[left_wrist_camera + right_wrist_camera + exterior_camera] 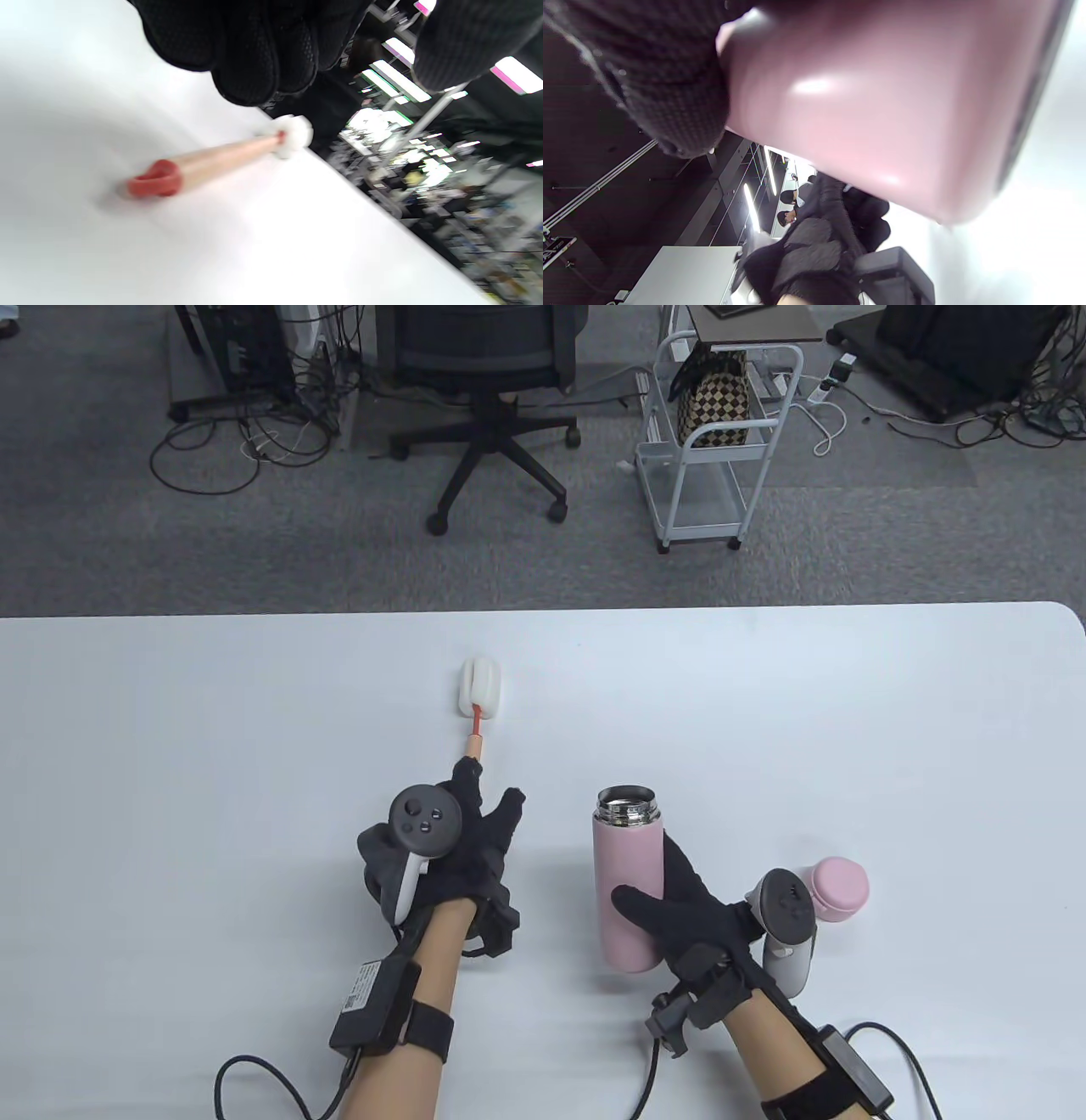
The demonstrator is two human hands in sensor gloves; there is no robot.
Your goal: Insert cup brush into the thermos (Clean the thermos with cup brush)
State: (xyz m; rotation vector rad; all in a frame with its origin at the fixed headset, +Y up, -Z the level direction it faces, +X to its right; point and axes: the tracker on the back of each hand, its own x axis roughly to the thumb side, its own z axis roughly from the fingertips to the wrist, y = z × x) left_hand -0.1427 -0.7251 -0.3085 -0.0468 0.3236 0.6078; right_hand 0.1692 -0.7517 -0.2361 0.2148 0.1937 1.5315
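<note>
The cup brush [477, 704] lies flat on the white table [212, 712], its white sponge head pointing away from me. In the left wrist view its wooden handle [220, 159] ends in a red loop [155, 180]. My left hand [485, 797] hovers over the near end of the handle with its fingers [254, 51] spread and nothing held. My right hand [657, 891] grips the pink thermos [626, 882] around its body. The thermos stands upright with its steel mouth [627, 804] open. In the right wrist view the thermos [882, 106] fills the frame beside my thumb [649, 76].
The pink thermos lid [840, 886] sits on the table just right of my right hand. The table's far edge [543, 611] runs across the view. Beyond it stand an office chair [488, 390] and a white cart [721, 432].
</note>
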